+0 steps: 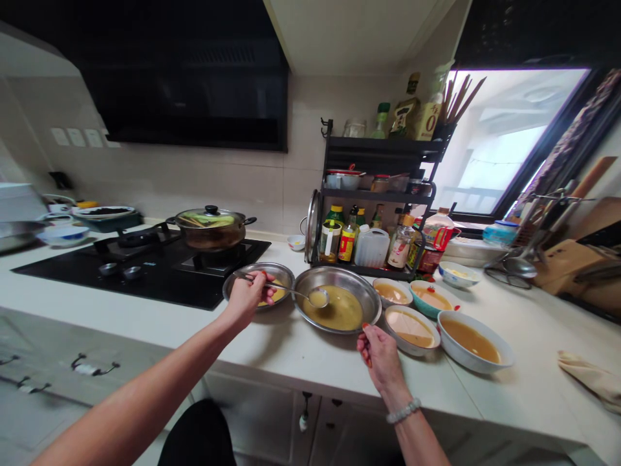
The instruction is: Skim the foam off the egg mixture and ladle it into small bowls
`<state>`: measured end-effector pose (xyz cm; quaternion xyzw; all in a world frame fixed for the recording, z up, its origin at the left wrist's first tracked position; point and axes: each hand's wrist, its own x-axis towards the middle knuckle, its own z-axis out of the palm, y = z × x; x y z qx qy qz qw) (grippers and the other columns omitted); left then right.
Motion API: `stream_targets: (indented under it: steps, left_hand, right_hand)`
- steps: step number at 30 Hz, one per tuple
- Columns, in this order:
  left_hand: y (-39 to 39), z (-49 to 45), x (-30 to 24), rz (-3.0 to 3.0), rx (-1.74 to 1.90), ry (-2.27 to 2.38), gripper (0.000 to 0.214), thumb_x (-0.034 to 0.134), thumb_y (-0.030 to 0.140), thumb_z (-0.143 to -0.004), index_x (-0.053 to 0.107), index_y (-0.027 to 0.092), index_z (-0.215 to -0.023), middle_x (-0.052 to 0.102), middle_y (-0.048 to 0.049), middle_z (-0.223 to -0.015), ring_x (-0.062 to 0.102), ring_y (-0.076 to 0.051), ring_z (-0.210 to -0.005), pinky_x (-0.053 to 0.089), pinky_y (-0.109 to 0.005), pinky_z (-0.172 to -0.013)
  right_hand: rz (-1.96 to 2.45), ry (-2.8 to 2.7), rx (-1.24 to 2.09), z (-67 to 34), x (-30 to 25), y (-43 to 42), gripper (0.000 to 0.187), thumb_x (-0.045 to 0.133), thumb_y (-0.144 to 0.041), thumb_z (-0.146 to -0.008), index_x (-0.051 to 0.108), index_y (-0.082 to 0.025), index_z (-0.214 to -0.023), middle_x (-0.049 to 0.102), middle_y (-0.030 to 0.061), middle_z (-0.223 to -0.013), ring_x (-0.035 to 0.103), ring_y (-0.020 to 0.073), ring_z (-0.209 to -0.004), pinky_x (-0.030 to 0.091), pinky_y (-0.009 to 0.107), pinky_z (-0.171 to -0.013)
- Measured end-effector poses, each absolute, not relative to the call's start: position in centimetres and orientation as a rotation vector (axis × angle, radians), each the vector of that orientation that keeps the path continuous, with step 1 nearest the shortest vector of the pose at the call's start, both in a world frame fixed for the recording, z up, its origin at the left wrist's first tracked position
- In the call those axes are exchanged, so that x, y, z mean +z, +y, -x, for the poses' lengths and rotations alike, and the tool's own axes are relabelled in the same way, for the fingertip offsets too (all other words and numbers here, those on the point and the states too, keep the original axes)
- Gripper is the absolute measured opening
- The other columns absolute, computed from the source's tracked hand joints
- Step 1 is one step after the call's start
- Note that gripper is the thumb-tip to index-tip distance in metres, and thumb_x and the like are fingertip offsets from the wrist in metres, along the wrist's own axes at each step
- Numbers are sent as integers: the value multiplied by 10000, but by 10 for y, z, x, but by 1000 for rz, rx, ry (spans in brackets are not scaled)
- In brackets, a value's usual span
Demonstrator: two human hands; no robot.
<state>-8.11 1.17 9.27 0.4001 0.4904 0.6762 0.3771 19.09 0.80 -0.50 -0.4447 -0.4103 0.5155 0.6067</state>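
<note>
Left hand (250, 294) pinches a ladle (317, 298) over the pan (334, 272); right hand (381, 356) pinches its 5 o'clock rim. Four bowls (466, 359) at 3 o'clock are full; broth is left in the pan.

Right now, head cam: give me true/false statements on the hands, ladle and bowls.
1. The left hand holds a long-handled metal ladle over the large round steel basin. True.
2. The right hand hangs free, touching nothing. False: its grip is on the basin's near rim.
3. The big white ceramic bowl at far right is empty. False: it holds yellow-brown liquid.
4. The dark pot with a glass lid sits on the black hob. True.
5. The ladle's scoop is dry. False: there is yellow liquid in it.
</note>
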Motion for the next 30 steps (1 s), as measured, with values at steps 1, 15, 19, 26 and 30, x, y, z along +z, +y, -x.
stream_targets:
  steps: [1, 15, 19, 26, 30]
  left_hand:
    - [11, 82, 94, -995, 1726, 1261, 173, 584, 268, -746, 609, 103, -700, 600, -30, -482, 548, -114, -410, 459, -200, -382]
    - [1, 141, 109, -857, 1837, 1315, 135, 588, 211, -735, 633, 86, -707, 640, -54, -531, 584, -99, -458, 470, -160, -425]
    - [-5, 159, 114, -858, 1912, 1389, 141, 576, 220, -744, 626, 97, -696, 642, -41, -551, 571, -90, -441, 475, -167, -417]
    - [-14, 171, 106, -970, 1941, 1567, 120, 572, 230, -733, 617, 148, -657, 617, -24, -534, 578, -136, -449, 508, -240, -421]
    - [-18, 173, 100, -1255, 1854, 1762, 147, 563, 297, -750, 632, 176, -706, 612, -22, -494, 595, -185, -438, 502, -269, -432]
  right_hand:
    - [1030, -947, 1193, -191, -5, 8, 442, 747, -557, -630, 553, -165, -562, 544, -11, -444, 364, 46, -348, 209, 175, -343]
    - [1033, -961, 1183, -191, -5, 8, 444, 743, -562, -631, 550, -168, -558, 537, -12, -444, 360, 49, -345, 206, 183, -339]
    - [1027, -954, 1190, -191, -5, 8, 454, 750, -570, -622, 552, -167, -554, 541, -10, -446, 359, 47, -353, 204, 175, -344]
    - [1021, -952, 1189, -191, -4, 7, 455, 752, -570, -623, 553, -167, -553, 539, -9, -444, 358, 48, -352, 202, 179, -342]
    - [1019, -953, 1195, -191, -4, 7, 472, 755, -586, -617, 548, -167, -553, 538, -12, -446, 360, 44, -356, 206, 171, -343]
